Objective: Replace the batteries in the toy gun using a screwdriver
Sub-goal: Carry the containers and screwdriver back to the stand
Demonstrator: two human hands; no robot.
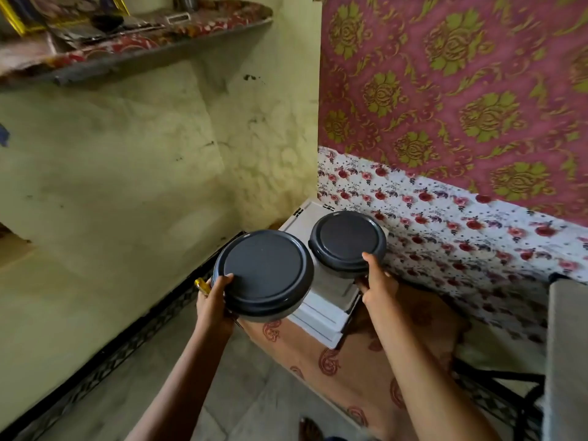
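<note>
My left hand (214, 297) grips the big jar (264, 275) and the screwdriver (201, 285) together, my right hand (377, 281) grips the small jar (346, 241), probably to move both aside.

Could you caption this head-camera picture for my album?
Left hand holds the larger dark-lidded container, right hand the smaller one, by a white box.

No text, label, brand or number can be read anywhere. The near lid (264, 275) shows only plain dark plastic. A small pale mark on the rim of the far lid (346, 240) is too small to make out, and the things on the shelf (143, 54) are too blurred for lettering.
</note>
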